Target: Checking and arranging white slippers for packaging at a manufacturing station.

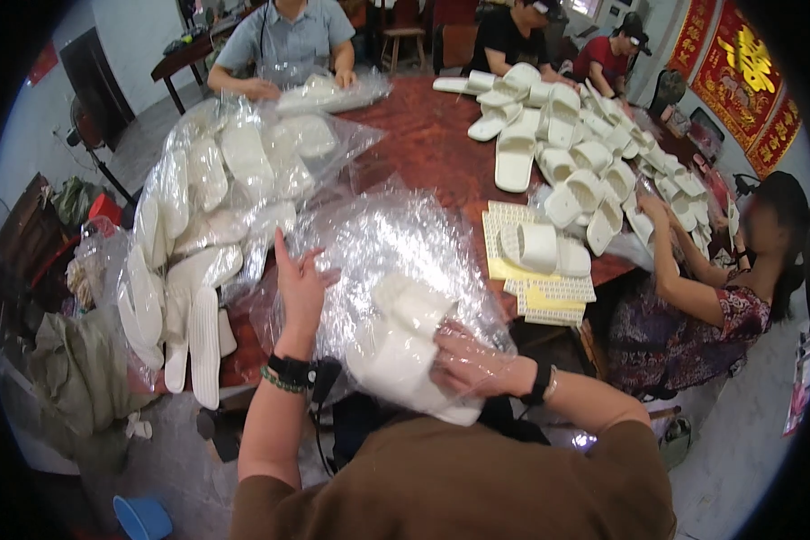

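A pair of white slide slippers (400, 346) lies near me at the table edge, wrapped in a clear plastic bag. My right hand (468, 360) has its fingers closed round the side of these slippers, with film draped about the hand; whether it is fully inside the bag I cannot tell. My left hand (302, 281) is raised to the left of them, fingers apart and holding nothing, next to bagged slippers. Beneath and beyond both hands spreads a stack of clear plastic bags (405, 229).
Bagged slippers (243, 162) pile on the left of the red table (414, 135). Loose white slippers (567, 126) heap at the right. Yellow and white label sheets (549, 292) lie at the right edge. Several co-workers sit around. A blue bucket (141, 518) stands on the floor.
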{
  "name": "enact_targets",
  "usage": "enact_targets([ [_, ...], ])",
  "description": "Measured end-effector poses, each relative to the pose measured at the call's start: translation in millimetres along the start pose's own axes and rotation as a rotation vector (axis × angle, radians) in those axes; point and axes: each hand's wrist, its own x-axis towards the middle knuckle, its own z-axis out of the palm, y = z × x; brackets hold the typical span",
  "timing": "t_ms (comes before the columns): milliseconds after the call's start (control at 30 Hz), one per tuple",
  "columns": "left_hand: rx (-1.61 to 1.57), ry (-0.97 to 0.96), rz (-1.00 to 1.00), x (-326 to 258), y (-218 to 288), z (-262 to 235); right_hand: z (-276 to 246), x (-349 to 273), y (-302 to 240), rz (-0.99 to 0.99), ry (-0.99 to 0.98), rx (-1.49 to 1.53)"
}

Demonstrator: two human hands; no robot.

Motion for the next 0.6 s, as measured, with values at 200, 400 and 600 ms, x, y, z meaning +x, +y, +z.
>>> enact_targets([
  [200, 0.09, 0.028, 0.016, 6, -13, -14, -90, -29, -2, 0.357, -0.717, 0.521],
  [400, 0.177, -0.086, 0.06, 0, -23, -13, -138, -91, 13, 0.067, -0.174, 1.164],
  [600, 0.347, -0.214, 0.172, -10, -25, -14, -105, -81, 59, 0.181, 0.395, 1.296],
])
